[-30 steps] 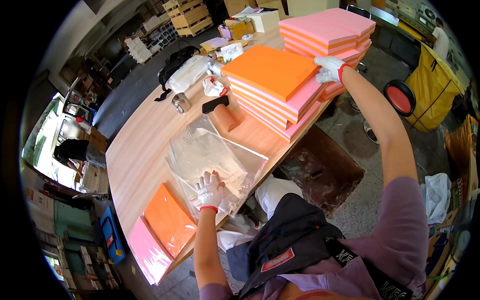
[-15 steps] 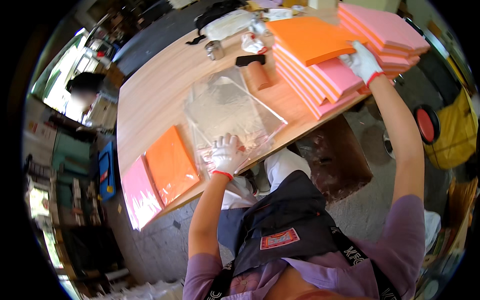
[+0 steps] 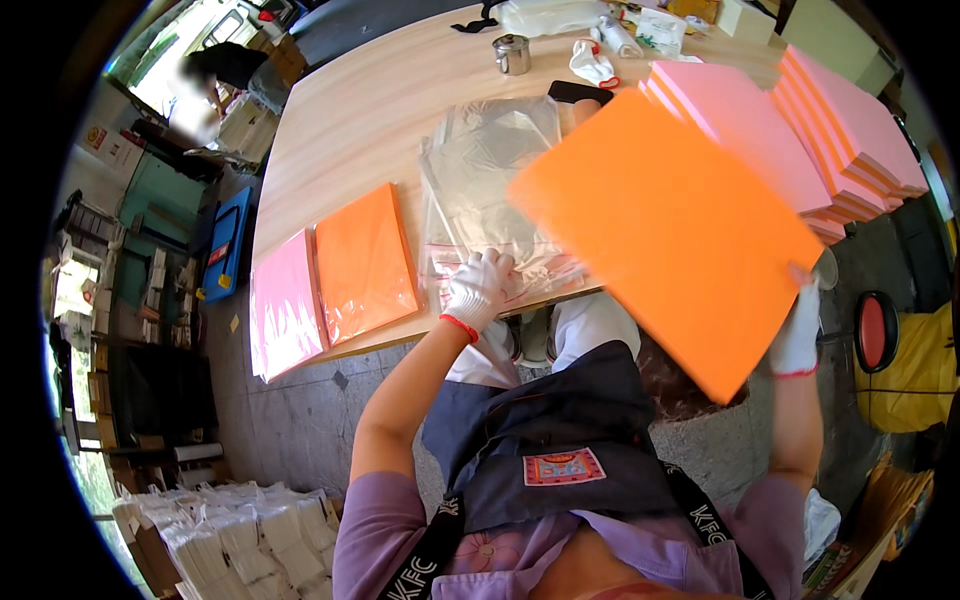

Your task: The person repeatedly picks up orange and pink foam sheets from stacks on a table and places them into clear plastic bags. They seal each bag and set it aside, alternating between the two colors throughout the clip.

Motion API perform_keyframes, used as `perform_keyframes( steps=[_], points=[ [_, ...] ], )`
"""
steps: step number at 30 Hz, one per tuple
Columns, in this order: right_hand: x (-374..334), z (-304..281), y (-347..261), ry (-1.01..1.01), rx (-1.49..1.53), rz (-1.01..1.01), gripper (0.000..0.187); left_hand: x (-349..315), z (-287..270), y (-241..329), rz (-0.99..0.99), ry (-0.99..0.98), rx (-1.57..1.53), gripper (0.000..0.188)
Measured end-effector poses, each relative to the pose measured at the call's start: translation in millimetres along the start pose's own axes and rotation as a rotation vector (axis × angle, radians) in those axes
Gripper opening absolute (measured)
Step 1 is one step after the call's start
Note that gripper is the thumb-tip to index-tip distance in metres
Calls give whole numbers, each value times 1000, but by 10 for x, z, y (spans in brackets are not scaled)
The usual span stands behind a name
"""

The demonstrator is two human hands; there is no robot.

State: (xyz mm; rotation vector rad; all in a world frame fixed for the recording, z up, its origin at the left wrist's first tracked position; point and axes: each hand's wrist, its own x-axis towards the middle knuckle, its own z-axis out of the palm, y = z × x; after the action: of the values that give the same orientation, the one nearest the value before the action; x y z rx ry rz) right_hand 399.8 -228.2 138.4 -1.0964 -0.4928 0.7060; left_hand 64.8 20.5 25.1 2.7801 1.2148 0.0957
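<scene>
My right hand [image 3: 797, 325], in a white glove with a red cuff, grips the right edge of an orange stack of paper [image 3: 665, 245]. The stack hangs tilted above the table's front edge, slightly blurred. My left hand [image 3: 478, 288], gloved the same way, has its fingers curled on the near end of a clear plastic bag [image 3: 490, 190], the top one of a flat pile. Left of the bags lie an orange pack [image 3: 365, 262] and a pink pack [image 3: 288, 300], both in shiny clear wrap. Piles of pink and orange paper [image 3: 745, 130] stand at the right, partly hidden.
Farther back on the wooden table [image 3: 350, 130] are a metal cup [image 3: 512, 54], a black phone [image 3: 580, 92] and a white glove [image 3: 594, 64]. A yellow sack [image 3: 910, 365] stands on the floor at right. A person [image 3: 235, 80] bends over at the far left.
My right hand has lifted the orange stack off the pile and drawn it left and toward me. My left hand's fingers, flatter before, are now curled at the bag's near end.
</scene>
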Motion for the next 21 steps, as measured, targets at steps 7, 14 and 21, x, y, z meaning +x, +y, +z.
perform_keyframes(
  steps=[7,14,21],
  points=[
    [-624,11,526,-240,10,442,48,-59,-80,-237,-124,70,-502,23],
    [-781,123,900,-159,156,615,48,-292,107,-338,-30,218,-583,34],
    [-656,-73,1175,-73,261,544,47,-356,41,-243,-60,413,-192,20]
  ],
)
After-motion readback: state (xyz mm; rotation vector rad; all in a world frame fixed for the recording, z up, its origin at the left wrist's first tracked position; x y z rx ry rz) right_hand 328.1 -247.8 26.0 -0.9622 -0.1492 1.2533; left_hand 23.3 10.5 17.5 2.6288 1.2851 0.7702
